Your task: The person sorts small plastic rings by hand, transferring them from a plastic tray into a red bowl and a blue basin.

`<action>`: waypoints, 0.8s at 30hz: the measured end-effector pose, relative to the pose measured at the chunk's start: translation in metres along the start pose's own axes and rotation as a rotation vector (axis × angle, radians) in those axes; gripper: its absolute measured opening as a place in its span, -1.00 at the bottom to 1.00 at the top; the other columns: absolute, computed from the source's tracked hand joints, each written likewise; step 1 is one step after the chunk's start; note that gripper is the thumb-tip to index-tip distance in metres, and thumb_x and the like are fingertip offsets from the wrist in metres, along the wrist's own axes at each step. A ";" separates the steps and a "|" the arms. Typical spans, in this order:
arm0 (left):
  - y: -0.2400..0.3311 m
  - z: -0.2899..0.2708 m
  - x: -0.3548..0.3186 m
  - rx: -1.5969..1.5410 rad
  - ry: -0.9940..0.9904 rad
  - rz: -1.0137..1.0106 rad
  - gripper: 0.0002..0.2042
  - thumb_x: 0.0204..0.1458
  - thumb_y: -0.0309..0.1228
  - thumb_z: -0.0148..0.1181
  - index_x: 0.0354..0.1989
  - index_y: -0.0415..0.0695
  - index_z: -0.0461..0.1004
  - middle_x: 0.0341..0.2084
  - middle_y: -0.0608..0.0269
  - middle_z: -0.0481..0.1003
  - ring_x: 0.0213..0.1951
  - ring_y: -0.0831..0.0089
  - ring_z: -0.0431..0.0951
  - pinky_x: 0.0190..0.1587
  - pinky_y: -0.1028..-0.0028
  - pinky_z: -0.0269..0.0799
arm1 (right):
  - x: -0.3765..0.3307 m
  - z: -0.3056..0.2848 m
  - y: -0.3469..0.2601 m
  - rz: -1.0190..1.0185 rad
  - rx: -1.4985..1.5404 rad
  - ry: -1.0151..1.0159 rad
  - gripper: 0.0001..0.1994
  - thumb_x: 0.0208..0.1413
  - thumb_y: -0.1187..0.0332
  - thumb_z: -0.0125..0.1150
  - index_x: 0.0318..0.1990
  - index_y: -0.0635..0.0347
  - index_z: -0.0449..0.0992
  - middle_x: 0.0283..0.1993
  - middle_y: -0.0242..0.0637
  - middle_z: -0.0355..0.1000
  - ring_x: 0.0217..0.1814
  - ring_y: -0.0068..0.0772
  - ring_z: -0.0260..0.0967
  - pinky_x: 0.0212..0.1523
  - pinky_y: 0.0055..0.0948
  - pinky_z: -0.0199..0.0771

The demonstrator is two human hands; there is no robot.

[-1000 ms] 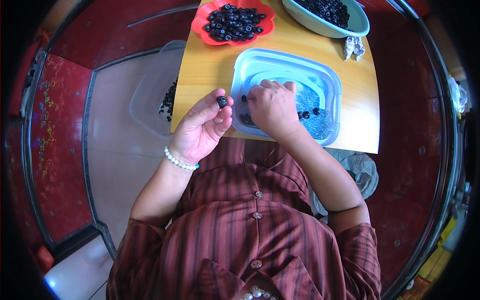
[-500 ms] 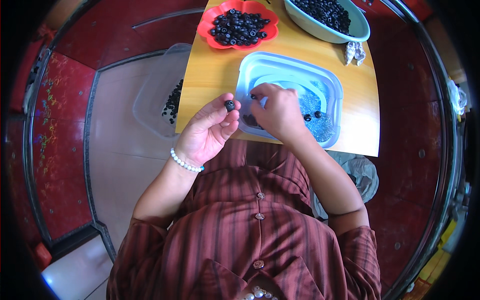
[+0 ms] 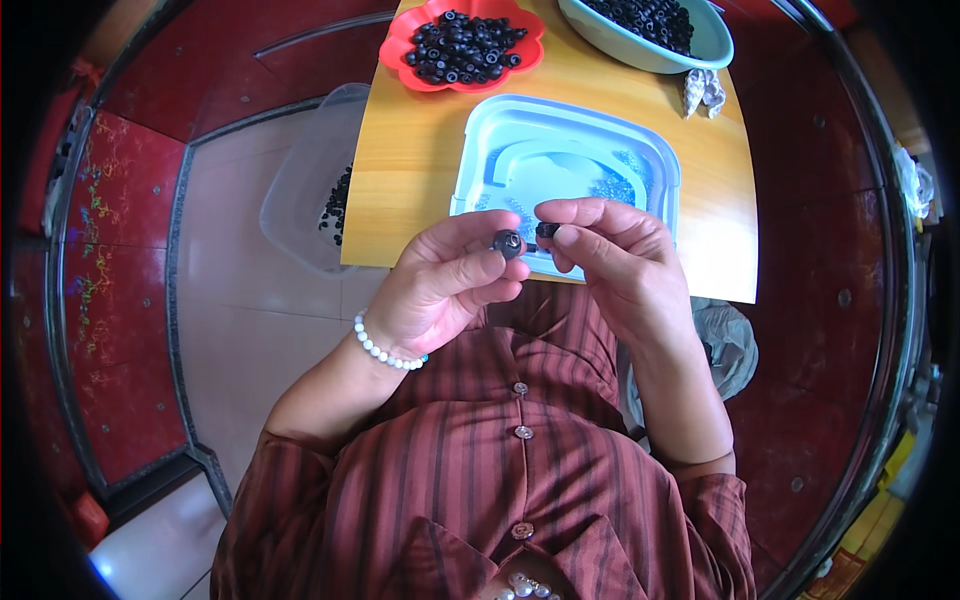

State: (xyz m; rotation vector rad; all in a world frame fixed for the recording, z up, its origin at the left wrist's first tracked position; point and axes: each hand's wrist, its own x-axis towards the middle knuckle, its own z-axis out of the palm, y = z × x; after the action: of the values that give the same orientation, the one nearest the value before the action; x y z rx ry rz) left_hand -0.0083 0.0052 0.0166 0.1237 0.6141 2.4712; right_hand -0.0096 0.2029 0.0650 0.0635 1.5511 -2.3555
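Note:
Between the thumb and fingers of my left hand [image 3: 455,270] is a small round black part [image 3: 508,243] with a hole in its face. Facing it, my right hand [image 3: 622,255] pinches another small black piece [image 3: 547,230]. A narrow gap separates the two pieces. Both hands are raised over the near edge of a light blue plastic tray [image 3: 668,165], which holds small clear beads or bits and a curved raised shape. My hands hide the tray's near part.
A red flower-shaped bowl [image 3: 395,55] full of black parts stands at the far left of the wooden table [image 3: 400,165]. Far right is a pale green basin [image 3: 640,58] of black pieces, beside a crumpled cloth [image 3: 704,93]. A clear bin [image 3: 290,215] with black parts sits lower left.
My right hand has come up out of the tray toward my left, bringing a small black piece. The left hand has moved slightly right and nearer, still holding its part.

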 end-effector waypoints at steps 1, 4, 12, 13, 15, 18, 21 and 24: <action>0.002 0.003 0.000 0.023 0.004 0.002 -0.67 0.08 -0.63 0.08 0.05 -0.22 0.38 -0.16 0.15 0.50 -0.14 0.38 0.56 -0.09 0.50 0.57 | 0.000 0.001 -0.003 0.003 0.004 0.001 -0.82 0.08 0.51 0.16 -0.16 0.34 0.53 -0.30 -0.34 0.49 -0.28 -0.63 0.38 -0.23 -0.60 0.35; 0.005 0.008 0.001 0.066 0.019 0.002 -0.67 0.07 -0.63 0.09 0.04 -0.23 0.38 -0.16 0.15 0.50 -0.15 0.39 0.57 -0.09 0.50 0.57 | -0.001 0.003 -0.009 -0.026 -0.008 0.014 -0.87 0.07 0.51 0.17 -0.22 0.35 0.51 -0.30 -0.32 0.50 -0.25 -0.61 0.41 -0.23 -0.59 0.35; 0.005 0.011 0.001 0.118 0.059 0.009 -0.68 0.06 -0.66 0.09 0.02 -0.24 0.39 -0.13 0.11 0.49 -0.16 0.36 0.58 -0.09 0.47 0.57 | -0.006 0.010 -0.016 -0.017 -0.042 0.016 -0.91 0.06 0.57 0.18 -0.27 0.37 0.50 -0.31 -0.31 0.50 -0.30 -0.65 0.41 -0.25 -0.64 0.43; 0.004 0.011 0.001 0.141 0.059 0.021 -0.69 0.05 -0.67 0.09 0.01 -0.25 0.40 -0.12 0.08 0.49 -0.17 0.35 0.58 -0.09 0.46 0.57 | -0.006 0.011 -0.016 -0.014 -0.042 0.015 -0.91 0.06 0.57 0.18 -0.27 0.37 0.50 -0.31 -0.31 0.50 -0.30 -0.65 0.41 -0.25 -0.64 0.43; 0.005 0.010 0.001 0.162 0.063 0.034 -0.69 0.05 -0.67 0.09 0.00 -0.25 0.41 -0.11 0.06 0.48 -0.17 0.34 0.58 -0.08 0.45 0.57 | -0.005 0.013 -0.017 -0.012 -0.083 0.010 -0.92 0.06 0.57 0.18 -0.28 0.38 0.51 -0.33 -0.31 0.50 -0.31 -0.65 0.41 -0.28 -0.64 0.43; 0.007 0.015 0.003 0.196 0.070 0.032 -0.70 0.04 -0.69 0.09 -0.02 -0.27 0.42 -0.12 0.05 0.49 -0.17 0.34 0.58 -0.08 0.44 0.57 | -0.004 0.015 -0.018 -0.061 -0.173 0.031 -0.92 0.06 0.57 0.17 -0.29 0.38 0.51 -0.36 -0.30 0.50 -0.36 -0.64 0.41 -0.33 -0.66 0.44; 0.006 0.017 0.003 0.285 0.086 0.094 -0.71 0.03 -0.69 0.10 -0.03 -0.29 0.42 -0.14 0.05 0.50 -0.18 0.36 0.58 -0.07 0.43 0.56 | -0.005 0.015 -0.024 0.055 -0.177 0.006 -0.91 0.07 0.57 0.17 -0.27 0.39 0.51 -0.37 -0.27 0.50 -0.39 -0.61 0.42 -0.40 -0.66 0.44; 0.008 0.021 0.002 0.443 0.100 0.129 -0.72 0.03 -0.68 0.12 -0.05 -0.30 0.43 -0.17 0.07 0.51 -0.18 0.38 0.58 -0.09 0.46 0.56 | -0.004 0.016 -0.016 -0.044 -0.072 -0.022 -0.91 0.08 0.56 0.17 -0.26 0.39 0.51 -0.40 -0.25 0.49 -0.46 -0.57 0.43 -0.48 -0.67 0.43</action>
State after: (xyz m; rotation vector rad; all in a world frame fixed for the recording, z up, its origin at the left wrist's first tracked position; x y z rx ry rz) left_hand -0.0100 0.0090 0.0388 0.2173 1.2249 2.4331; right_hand -0.0086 0.1955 0.0864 -0.0130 1.6406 -2.3229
